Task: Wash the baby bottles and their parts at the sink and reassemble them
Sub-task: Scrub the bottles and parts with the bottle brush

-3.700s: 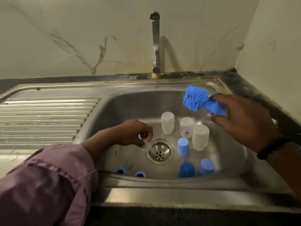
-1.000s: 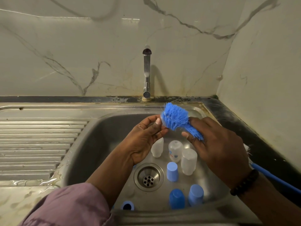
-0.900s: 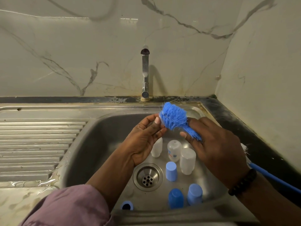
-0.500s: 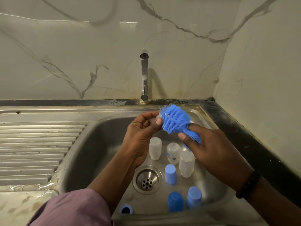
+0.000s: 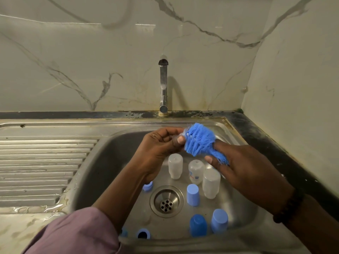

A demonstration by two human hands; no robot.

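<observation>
Over the sink basin (image 5: 110,162), my left hand (image 5: 159,143) pinches a small clear teat (image 5: 181,134), mostly hidden, against the bristles of a blue bottle brush (image 5: 200,142). My right hand (image 5: 244,171) grips the brush just below its head. Down in the basin three clear bottles (image 5: 175,165) (image 5: 196,171) (image 5: 211,183) stand upside down. Three blue caps (image 5: 193,195) (image 5: 198,225) (image 5: 219,220) stand near the drain (image 5: 166,201). Blue screw rings (image 5: 147,186) (image 5: 143,233) lie at the basin's left and front.
The tap (image 5: 163,85) stands at the back, with no water running. A ribbed steel draining board (image 5: 40,165) lies to the left, wet at its front edge. Marble walls close the back and right; a dark counter strip (image 5: 275,153) runs along the right.
My left hand lifted the teat out of the basin and brought it to the brush head. Both hands have since risen slightly, and the brush has turned against the teat.
</observation>
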